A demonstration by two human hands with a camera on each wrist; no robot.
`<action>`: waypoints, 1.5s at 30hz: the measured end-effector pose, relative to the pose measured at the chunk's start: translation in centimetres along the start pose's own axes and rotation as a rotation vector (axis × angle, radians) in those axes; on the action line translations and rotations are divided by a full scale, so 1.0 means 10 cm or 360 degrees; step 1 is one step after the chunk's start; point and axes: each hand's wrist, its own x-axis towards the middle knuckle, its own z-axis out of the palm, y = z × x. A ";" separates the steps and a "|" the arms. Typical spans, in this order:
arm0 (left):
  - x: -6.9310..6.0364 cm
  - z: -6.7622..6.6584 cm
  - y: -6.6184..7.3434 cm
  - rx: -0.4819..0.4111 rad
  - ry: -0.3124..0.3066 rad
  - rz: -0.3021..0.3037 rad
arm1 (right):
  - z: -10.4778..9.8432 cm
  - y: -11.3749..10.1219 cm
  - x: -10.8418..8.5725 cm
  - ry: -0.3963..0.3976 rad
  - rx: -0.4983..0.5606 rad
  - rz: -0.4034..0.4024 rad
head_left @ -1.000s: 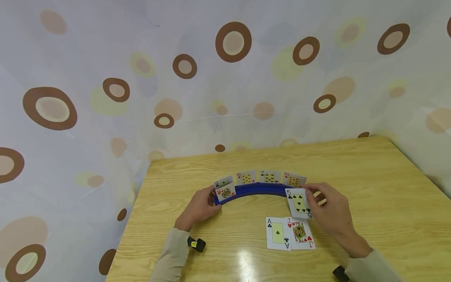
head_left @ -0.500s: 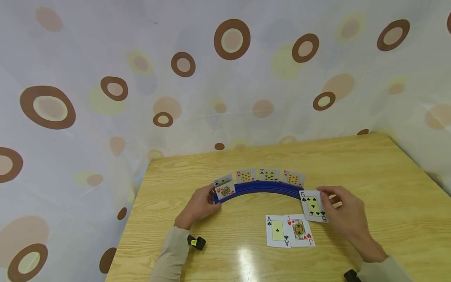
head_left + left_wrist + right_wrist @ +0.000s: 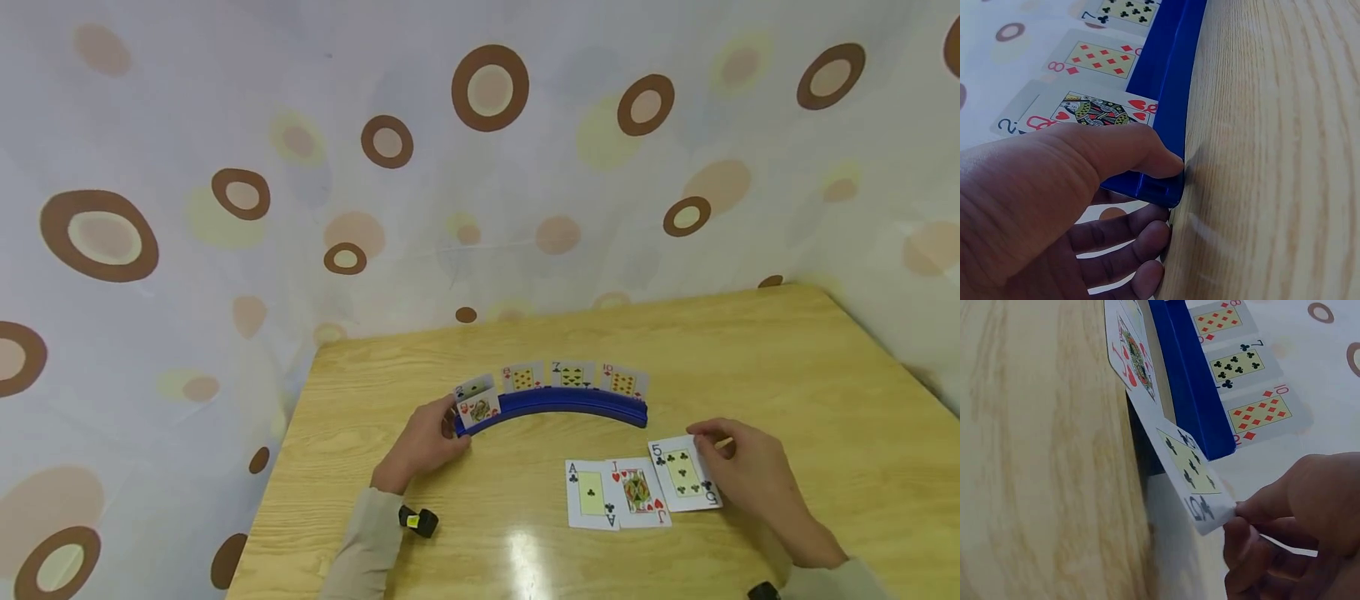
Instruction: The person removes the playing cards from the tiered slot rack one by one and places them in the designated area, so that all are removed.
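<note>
At the left end of a curved blue card holder (image 3: 570,399), my left hand (image 3: 423,442) grips the rack between thumb and fingers. A queen of hearts (image 3: 478,410) stands in its front groove, with a 2 card (image 3: 474,386) behind. The eight of diamonds (image 3: 522,379), seven of clubs (image 3: 573,375) and ten of diamonds (image 3: 623,382) stand along the back. My right hand (image 3: 753,471) pinches the five of clubs (image 3: 682,473) at its right edge. In the right wrist view that card is tilted, its far edge by the jack of hearts (image 3: 637,493).
The ace of clubs (image 3: 592,494) lies face up on the wooden table (image 3: 465,550), with the jack overlapping its right side. A patterned cloth (image 3: 420,208) hangs behind the table and at its sides.
My right hand has carried the five of clubs away from the rack's right end, rightward and toward me, down to the jack's right side. The left hand keeps its grip in place.
</note>
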 end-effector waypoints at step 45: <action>-0.01 -0.01 0.01 0.0013 -0.0005 0.0019 | 0.17 -0.25 0.05 -0.0025 0.0127 -0.0249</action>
